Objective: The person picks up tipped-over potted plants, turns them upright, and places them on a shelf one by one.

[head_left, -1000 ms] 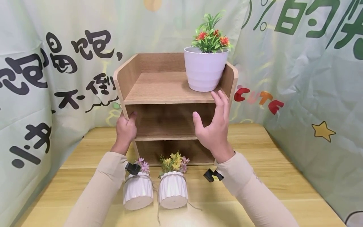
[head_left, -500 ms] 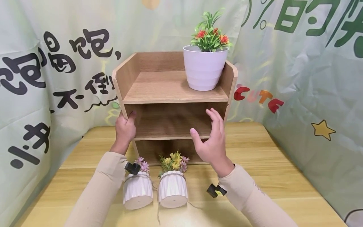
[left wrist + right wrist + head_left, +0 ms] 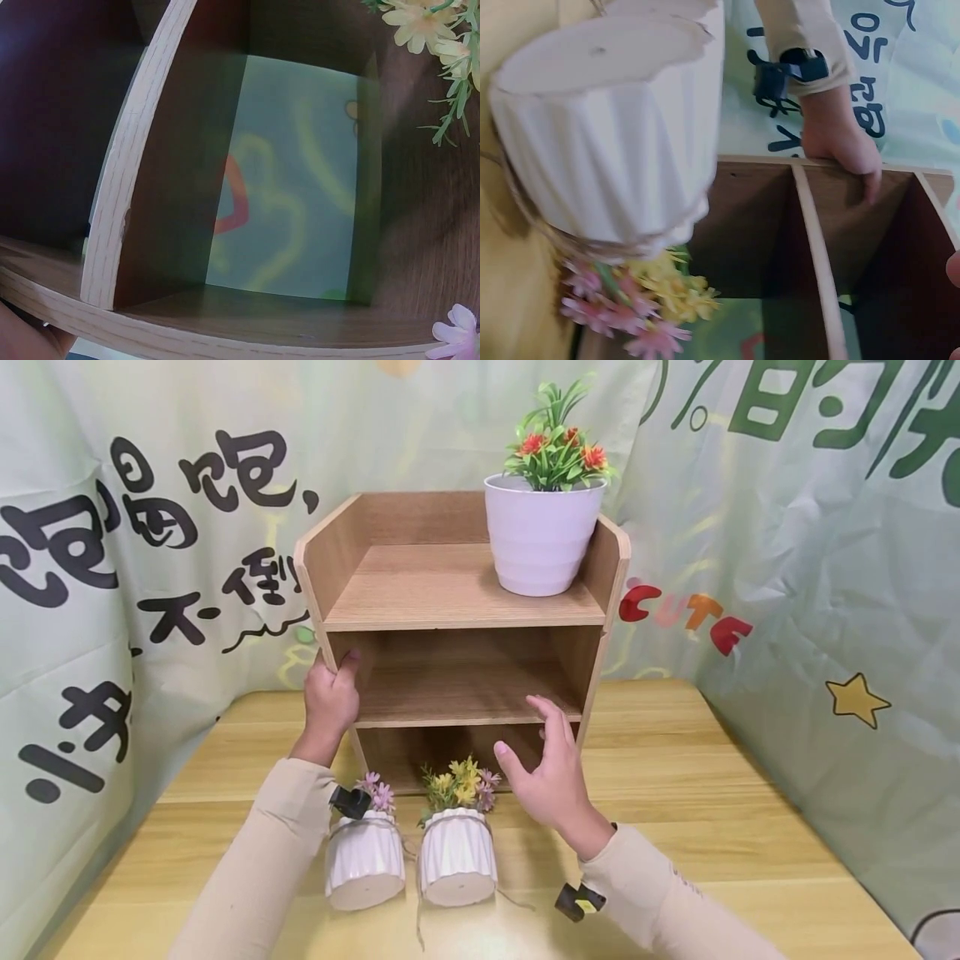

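1. Pale green cloth point(image 3: 787, 552) printed with black and green characters hangs behind and to both sides of a light wooden table point(image 3: 712, 827).
2. At the back middle of the table stands a wooden shelf point(image 3: 450, 593) with 3 levels: an open top tier with raised sides, a middle bay and a low bottom bay.
3. The left hand point(image 3: 330, 702) grips the shelf's left side panel at the height of the middle bay, thumb hooked round the front edge and into the bay, fingers curled behind; the right wrist view shows the same hold point(image 3: 840, 142).
4. The right hand point(image 3: 547, 772) hangs in front of the shelf's lower right part, fingers spread and relaxed, holding nothing; its fingertips are near the front edge of the middle board, but I cannot tell whether they touch it.
5. Just left of that hand, on the table in front of the bottom bay, stand 2 small ribbed white pots: the right pot point(image 3: 457, 860) with yellow and pink flowers, the left pot point(image 3: 365, 864) with pink flowers. They stand side by side, almost touching, both upright.
6. A thin cord trails from the right pot across the table.
7. On the top tier, at its right end, sits a big white pot point(image 3: 542, 535) with green leaves and red flowers, close to the right side wall.
8. Both arms wear beige sleeves, each with a small black clip near the wrist.
9. The left wrist view looks through a shelf bay at the cloth behind.
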{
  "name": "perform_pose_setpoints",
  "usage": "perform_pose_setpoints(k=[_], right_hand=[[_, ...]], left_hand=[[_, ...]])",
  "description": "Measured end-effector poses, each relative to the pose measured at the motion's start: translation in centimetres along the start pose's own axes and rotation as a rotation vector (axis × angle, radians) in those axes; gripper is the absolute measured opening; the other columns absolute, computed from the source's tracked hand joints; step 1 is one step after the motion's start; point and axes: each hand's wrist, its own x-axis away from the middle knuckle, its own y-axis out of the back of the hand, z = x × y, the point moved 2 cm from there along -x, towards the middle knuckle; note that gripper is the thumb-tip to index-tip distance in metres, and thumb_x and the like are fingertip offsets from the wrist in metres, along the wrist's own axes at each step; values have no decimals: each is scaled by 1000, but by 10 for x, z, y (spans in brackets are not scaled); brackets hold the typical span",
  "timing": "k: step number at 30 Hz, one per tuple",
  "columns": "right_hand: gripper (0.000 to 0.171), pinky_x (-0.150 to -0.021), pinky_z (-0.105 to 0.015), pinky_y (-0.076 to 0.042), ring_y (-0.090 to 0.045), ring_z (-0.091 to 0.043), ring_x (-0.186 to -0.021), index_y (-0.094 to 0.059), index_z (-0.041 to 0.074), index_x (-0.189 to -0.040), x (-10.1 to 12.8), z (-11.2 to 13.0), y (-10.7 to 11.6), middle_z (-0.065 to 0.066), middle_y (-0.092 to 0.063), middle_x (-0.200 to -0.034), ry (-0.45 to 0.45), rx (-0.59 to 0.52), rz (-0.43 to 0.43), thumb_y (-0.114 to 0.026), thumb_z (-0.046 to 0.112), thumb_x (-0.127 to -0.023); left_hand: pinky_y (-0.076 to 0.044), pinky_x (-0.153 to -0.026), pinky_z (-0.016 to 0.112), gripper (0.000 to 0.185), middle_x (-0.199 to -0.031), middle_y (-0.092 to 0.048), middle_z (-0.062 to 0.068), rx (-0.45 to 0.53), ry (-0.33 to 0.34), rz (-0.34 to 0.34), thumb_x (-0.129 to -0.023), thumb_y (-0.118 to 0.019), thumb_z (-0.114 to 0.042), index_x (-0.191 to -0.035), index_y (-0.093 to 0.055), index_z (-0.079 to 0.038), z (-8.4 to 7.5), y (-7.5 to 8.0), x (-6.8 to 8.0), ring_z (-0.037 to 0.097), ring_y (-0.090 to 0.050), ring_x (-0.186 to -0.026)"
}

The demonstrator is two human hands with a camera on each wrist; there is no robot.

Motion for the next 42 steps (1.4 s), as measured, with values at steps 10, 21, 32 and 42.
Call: perform_pose_setpoints(k=[10, 21, 32, 42], right_hand=[[63, -96, -52, -42, -45, -38, -123, -39, 1, -138, 19, -11, -8, -20, -46, -138, -238, -11, 185, -70, 21, -88], [62, -93, -50, -46, -53, -40, -115, -38, -3, -136, 33, -19, -16, -27, -48, -131, -530, -156, 344, -69, 24, -90], [74, -82, -49, -51, -58, -36, -99, -30, -9, -141, 48, -28, -26, -23, -53, -119, -781, -349, 518, -67, 32, -91], [78, -76, -48, -54, -63, -28, -86, -25, -13, -141, 64, -32, -39, -14, -63, -97, -830, -387, 661, -63, 35, -93]], left_hand=[[-38, -102, 50, 40, -124, -59, 29, -1, 9, 5, -97, -55, -23, -124, -56, 6, 1, 0, -1, 42, -54, -115], [-38, -100, 53, 41, -123, -58, 30, -11, 32, 21, -98, -54, -25, -125, -55, 5, 0, 1, 1, 43, -54, -113], [-38, -99, 54, 38, -121, -59, 31, -33, 4, 15, -98, -55, -23, -123, -55, 5, -1, 0, 0, 45, -53, -114], [-38, -99, 54, 40, -121, -59, 31, -42, 13, 11, -97, -55, -25, -123, -55, 6, 0, 1, 0, 46, -53, -114]])
